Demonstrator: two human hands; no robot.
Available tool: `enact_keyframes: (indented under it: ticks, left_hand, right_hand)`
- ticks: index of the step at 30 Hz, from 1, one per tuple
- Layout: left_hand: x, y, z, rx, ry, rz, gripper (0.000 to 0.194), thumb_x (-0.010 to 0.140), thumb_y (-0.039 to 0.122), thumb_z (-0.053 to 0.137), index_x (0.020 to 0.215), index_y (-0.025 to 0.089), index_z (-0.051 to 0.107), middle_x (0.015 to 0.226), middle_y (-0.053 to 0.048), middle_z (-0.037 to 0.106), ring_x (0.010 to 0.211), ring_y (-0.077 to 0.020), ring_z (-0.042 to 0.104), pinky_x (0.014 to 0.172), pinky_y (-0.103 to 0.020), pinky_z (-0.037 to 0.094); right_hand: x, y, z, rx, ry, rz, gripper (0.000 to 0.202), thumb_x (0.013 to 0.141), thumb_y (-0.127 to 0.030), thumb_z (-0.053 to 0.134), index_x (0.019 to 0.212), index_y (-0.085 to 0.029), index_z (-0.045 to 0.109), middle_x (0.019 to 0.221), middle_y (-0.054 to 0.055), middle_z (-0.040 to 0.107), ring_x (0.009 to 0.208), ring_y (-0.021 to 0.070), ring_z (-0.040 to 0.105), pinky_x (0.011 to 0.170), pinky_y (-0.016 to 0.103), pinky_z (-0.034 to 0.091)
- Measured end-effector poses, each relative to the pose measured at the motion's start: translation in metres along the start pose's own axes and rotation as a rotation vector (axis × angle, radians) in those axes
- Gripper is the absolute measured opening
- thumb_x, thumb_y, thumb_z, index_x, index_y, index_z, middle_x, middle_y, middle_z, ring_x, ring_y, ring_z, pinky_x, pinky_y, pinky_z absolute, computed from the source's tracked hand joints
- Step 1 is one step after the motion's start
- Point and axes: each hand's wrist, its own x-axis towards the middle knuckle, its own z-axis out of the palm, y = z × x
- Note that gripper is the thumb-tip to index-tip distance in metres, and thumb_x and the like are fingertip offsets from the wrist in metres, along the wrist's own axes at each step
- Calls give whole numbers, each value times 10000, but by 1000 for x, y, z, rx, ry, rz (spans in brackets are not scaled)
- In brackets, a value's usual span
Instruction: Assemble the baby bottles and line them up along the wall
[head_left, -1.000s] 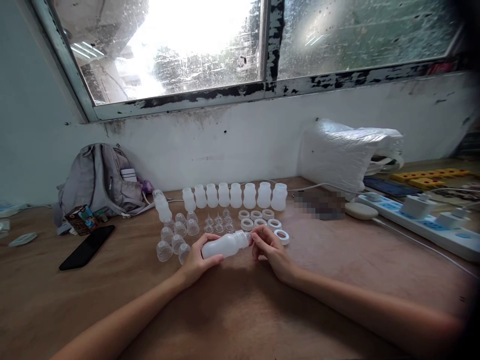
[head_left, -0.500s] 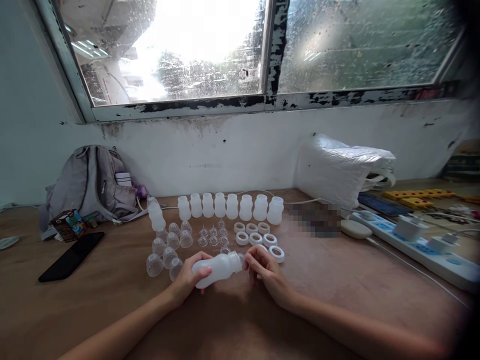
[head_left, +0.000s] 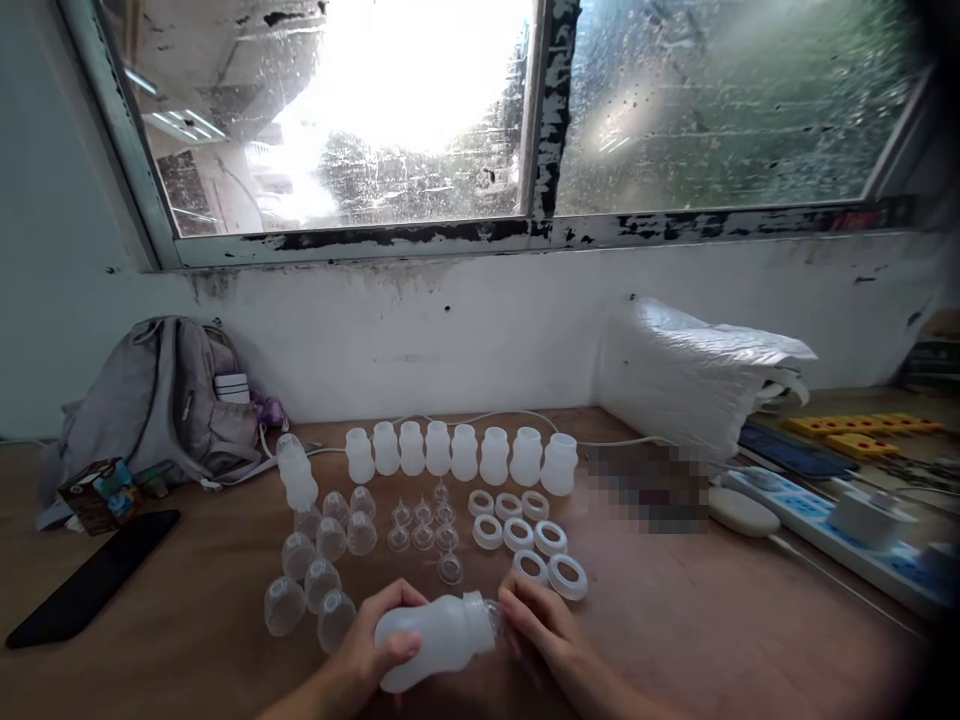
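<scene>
My left hand is wrapped round a frosted white baby bottle, tilted sideways with its neck to the right. At the neck, the fingers of my right hand pinch a clear bottle nipple. Beyond my hands lie several white collar rings, several clear nipples and several clear dome caps. At the back stands a row of open frosted bottles. To their left stands a capped bottle.
At the left are a grey backpack, a small carton and a black phone. On the right I see a silver padded bag, a white power strip, a round white device and yellow strips.
The view has tilted up and shifted, so the table things appear lower. Both hands still hold the bottle and nipple, nearer the bottom edge.
</scene>
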Motion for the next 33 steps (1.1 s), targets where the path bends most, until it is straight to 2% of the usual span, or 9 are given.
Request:
enact_keyframes:
  ticks: [3, 7, 11, 15, 19, 21, 24, 28, 33]
  left_hand:
    - [3, -3, -3, -15, -19, -34, 499, 643, 570, 548, 859, 128, 466, 649, -44, 582, 475, -117, 528, 315, -152, 373]
    - [-1, 1, -3, 60, -20, -26, 452, 698, 537, 504, 888, 128, 476, 674, -42, 582, 494, -116, 522, 333, -156, 371]
    - [-14, 4, 2, 447, 45, 223, 315, 717, 348, 561, 972, 169, 513, 852, -46, 592, 699, -155, 557, 584, -242, 479]
    - [-27, 3, 9, 678, 108, 539, 434, 668, 206, 599, 1082, 206, 468, 1050, -68, 560, 930, -212, 531, 811, -318, 438]
    - [-28, 5, 9, 528, 151, 354, 309, 731, 296, 562, 1007, 178, 488, 909, -53, 584, 733, -163, 561, 625, -265, 476]
    - [-24, 5, 7, 341, 89, 197, 300, 772, 385, 500, 963, 154, 485, 783, -41, 583, 592, -133, 539, 466, -219, 445]
    - [-17, 4, 4, 153, -27, 83, 374, 769, 464, 471, 938, 131, 465, 662, -21, 561, 509, -122, 514, 373, -190, 394]
    - [-20, 5, 6, 292, -10, 158, 321, 769, 413, 502, 937, 139, 486, 759, -28, 566, 606, -129, 537, 458, -201, 433]
    - [-31, -2, 9, 733, 90, 451, 353, 714, 266, 593, 1035, 181, 473, 930, -49, 580, 781, -172, 565, 673, -273, 479]
  right_hand:
    - [1, -3, -1, -7, -54, -28, 352, 810, -536, 418, 744, -191, 403, 553, -63, 415, 380, 49, 319, 344, 177, 214]
    - [0, -4, -3, -209, 12, -169, 387, 823, -491, 432, 604, -173, 414, 546, -34, 415, 496, 78, 383, 446, 195, 293]
    - [-1, 2, 0, -107, 39, -41, 410, 831, -484, 415, 556, -182, 375, 434, -64, 344, 367, 58, 282, 362, 203, 195]
    - [-2, 4, 5, 80, 32, 4, 370, 813, -461, 462, 586, -184, 370, 401, -90, 326, 298, 35, 237, 316, 191, 135]
    - [-3, -4, 8, 57, -5, -75, 305, 804, -454, 482, 703, -171, 433, 534, -65, 467, 313, 23, 351, 302, 154, 222]
    - [-4, -10, 7, 55, -27, -107, 296, 762, -430, 554, 919, -196, 463, 719, -31, 536, 398, 45, 469, 312, 147, 313]
    - [-5, -16, 5, 10, -135, -113, 491, 690, -379, 646, 1120, -240, 454, 886, 11, 552, 573, 105, 571, 381, 179, 430]
    - [-4, -14, 5, -53, -162, -91, 350, 678, -364, 658, 956, -155, 624, 819, 31, 615, 634, 127, 578, 537, 237, 494]
    - [-7, -3, 11, 170, -57, 60, 332, 650, -343, 694, 901, -128, 655, 849, 59, 636, 709, 147, 594, 614, 256, 503]
